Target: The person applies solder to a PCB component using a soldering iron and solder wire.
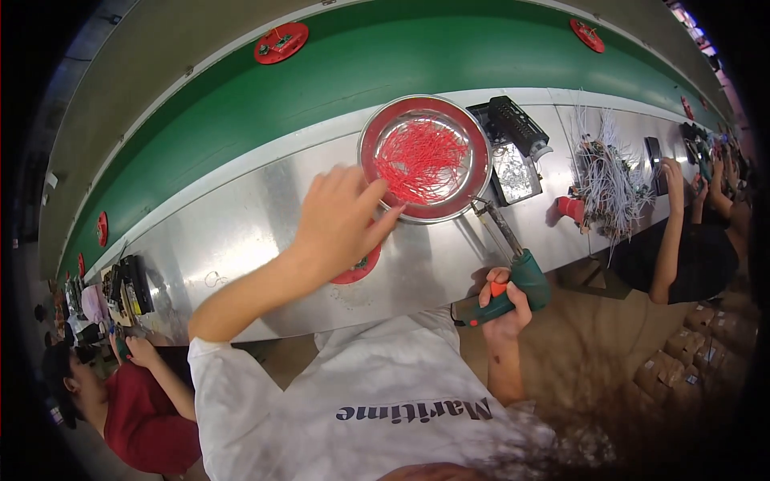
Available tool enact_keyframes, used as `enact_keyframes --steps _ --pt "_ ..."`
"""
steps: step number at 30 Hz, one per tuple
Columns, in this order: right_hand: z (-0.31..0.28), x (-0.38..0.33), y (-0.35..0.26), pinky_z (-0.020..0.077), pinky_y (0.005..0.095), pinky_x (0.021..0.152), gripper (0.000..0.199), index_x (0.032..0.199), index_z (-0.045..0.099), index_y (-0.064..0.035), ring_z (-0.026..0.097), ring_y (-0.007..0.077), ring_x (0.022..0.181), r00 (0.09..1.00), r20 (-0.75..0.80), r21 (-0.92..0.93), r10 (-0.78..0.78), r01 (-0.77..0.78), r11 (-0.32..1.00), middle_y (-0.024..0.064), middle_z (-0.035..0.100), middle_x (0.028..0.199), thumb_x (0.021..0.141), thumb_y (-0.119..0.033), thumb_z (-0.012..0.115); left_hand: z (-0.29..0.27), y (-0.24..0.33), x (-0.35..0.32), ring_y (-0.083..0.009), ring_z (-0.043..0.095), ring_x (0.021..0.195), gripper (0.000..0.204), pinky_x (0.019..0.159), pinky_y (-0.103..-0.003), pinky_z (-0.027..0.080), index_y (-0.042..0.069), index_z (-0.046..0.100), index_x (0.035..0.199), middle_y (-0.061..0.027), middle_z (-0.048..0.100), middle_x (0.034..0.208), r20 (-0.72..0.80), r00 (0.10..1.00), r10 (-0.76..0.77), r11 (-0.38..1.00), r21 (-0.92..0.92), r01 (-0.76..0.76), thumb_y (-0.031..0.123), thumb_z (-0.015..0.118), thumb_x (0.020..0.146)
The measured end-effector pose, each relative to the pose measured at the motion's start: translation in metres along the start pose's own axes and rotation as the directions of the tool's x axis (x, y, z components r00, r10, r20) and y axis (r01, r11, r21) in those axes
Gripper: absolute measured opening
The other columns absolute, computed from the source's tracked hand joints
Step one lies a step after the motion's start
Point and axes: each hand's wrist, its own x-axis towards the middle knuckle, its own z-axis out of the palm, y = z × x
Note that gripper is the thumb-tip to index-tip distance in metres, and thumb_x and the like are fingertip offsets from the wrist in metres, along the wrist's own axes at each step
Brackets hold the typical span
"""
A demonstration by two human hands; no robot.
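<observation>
A round steel bowl with a red inner rim [370, 138] holds a heap of short thin red wires [421, 160]. My left hand [341, 212] is at the bowl's near left edge, thumb and index finger apart, some fingers blurred; no held thing shows. Partly hidden under that wrist is a round red disc [358, 268] on the bench. In my right hand [505, 309] is a green soldering gun [525, 284] with an orange trigger, fingers wrapped around its handle. Its metal tip points up and left, close to the bowl's near right rim.
Behind the steel bench [265, 200] runs a green belt [449, 48] carrying red discs [281, 42]. Right of the bowl stands a black holder [517, 126] above a tray [516, 172]. Beyond lie white wire bundles [613, 176] and a red spool [571, 209]. Co-workers sit on both sides.
</observation>
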Motion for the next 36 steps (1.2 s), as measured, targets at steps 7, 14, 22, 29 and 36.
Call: enact_keyframes --steps 7,14,22,29,36 --pt "0.000 0.002 0.000 0.0487 0.0323 0.071 0.023 0.096 0.055 0.0027 0.057 0.0226 0.062 1.000 0.007 0.009 -0.009 0.009 1.000 0.0186 0.057 0.097 0.084 -0.017 0.051 0.068 -0.014 0.071 -0.0292 0.056 0.087 0.018 0.077 -0.041 0.048 0.002 0.069 0.083 -0.0135 0.058 0.089 -0.136 0.990 0.050 0.984 -0.165 -0.072 0.018 0.074 0.079" --pt "0.002 0.000 0.000 0.0434 0.0292 0.058 0.026 0.096 0.054 0.0031 0.053 0.0209 0.058 1.000 -0.001 0.016 -0.010 0.010 1.000 0.0171 0.055 0.098 0.085 -0.021 0.056 0.060 -0.010 0.054 -0.0268 0.059 0.091 0.009 0.079 -0.036 0.049 0.002 0.069 0.085 -0.0117 0.062 0.092 -0.146 0.989 -0.029 0.904 -0.426 -0.037 0.009 0.073 0.080" --pt "0.019 -0.009 0.001 0.0475 0.0302 0.064 0.020 0.102 0.058 0.0034 0.058 0.0181 0.066 0.985 0.134 -0.041 0.104 -0.100 0.994 0.0156 0.060 0.104 0.091 -0.013 0.056 -0.006 0.044 -0.039 -0.0254 0.063 0.069 0.007 0.063 -0.035 0.050 0.002 0.068 0.085 -0.0106 0.067 0.083 -0.004 0.990 -0.143 0.811 -0.573 0.115 0.006 0.073 0.082" --pt "0.081 -0.007 0.025 0.0550 0.0297 0.074 0.029 0.113 0.058 0.0026 0.068 0.0207 0.089 0.937 0.258 -0.316 0.236 -0.149 0.937 0.0122 0.062 0.112 0.085 0.007 0.066 0.010 0.049 -0.102 -0.0237 0.065 0.066 0.014 0.059 -0.034 0.050 0.001 0.069 0.088 -0.0092 0.068 0.075 -0.077 0.974 -0.211 0.721 -0.685 0.102 0.002 0.078 0.076" --pt "0.101 -0.006 0.042 0.0558 0.0301 0.077 0.037 0.113 0.059 0.0014 0.067 0.0192 0.090 0.894 0.321 -0.432 0.314 -0.157 0.888 0.0116 0.063 0.110 0.079 0.011 0.071 0.021 0.049 -0.131 -0.0229 0.065 0.065 0.016 0.059 -0.031 0.050 -0.002 0.070 0.085 -0.0101 0.068 0.075 -0.204 0.940 -0.272 0.708 -0.705 0.052 -0.001 0.080 0.072"
